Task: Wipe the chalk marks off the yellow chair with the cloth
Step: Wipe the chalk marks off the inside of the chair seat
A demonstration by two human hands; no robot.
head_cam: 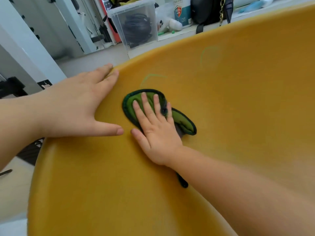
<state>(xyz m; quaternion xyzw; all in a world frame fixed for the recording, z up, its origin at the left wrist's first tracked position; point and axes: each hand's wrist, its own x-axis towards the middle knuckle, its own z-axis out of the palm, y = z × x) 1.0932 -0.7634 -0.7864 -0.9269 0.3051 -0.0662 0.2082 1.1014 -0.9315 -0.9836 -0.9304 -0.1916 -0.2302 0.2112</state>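
The yellow chair (221,116) fills most of the view, its curved shell seen from close above. A green cloth (136,99) with a dark edge lies on the shell near the middle. My right hand (155,126) presses flat on the cloth with straight, spread fingers. My left hand (76,103) rests flat on the chair's left rim, fingers straight, thumb pointing toward the right hand. A faint green chalk mark (151,76) curves just above the cloth. A second, paler chalk mark (207,51) sits higher on the backrest.
Behind the chair stands a clear plastic bin (136,26) holding dark items. A white ledge (179,34) carries a labelled bottle (182,12), a black bag (209,9) and small objects. Pale floor (13,188) shows at the left.
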